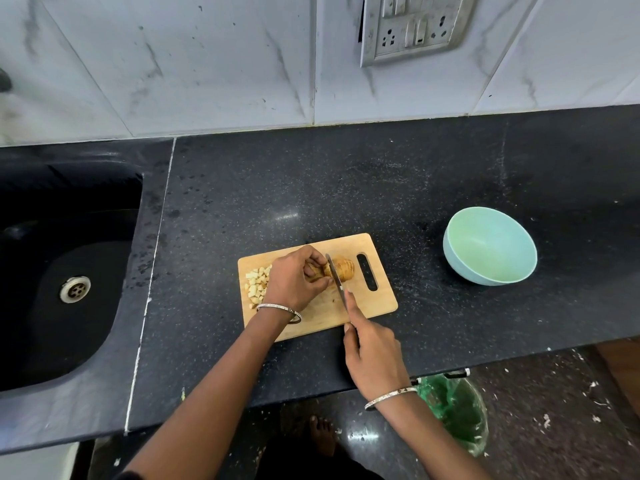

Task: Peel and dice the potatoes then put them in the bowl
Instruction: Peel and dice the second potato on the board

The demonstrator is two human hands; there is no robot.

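countertop: one black speckled stone countertop [346, 188], glossy, carrying all the work items
sink: one black moulded sink [52, 216] sitting at the left, with a round metal drain
board: one pale rectangular wooden cutting board [374, 303] with a slot handle, lying flat on the countertop
bowl: one pale green round plastic bowl [460, 261], smooth, standing upright to the right of the board, not touching it
left hand [294, 282]: arching over the board, fingers and thumb curling round the potato's left end and pinning it down
right hand [374, 355]: gripping the knife handle, forefinger stretching along the blade's spine
hands: working apart, one on each side of the blade
potato: one tan oblong potato [344, 270] lying on the board, cut lines showing on its right part
knife: one slim steel knife [337, 282], blade biting down across the potato
cubes: a heap of pale yellow potato cubes [258, 282] sitting at the board's left edge, too many to count
bangles: two thin silver bangles [280, 308], one circling each wrist
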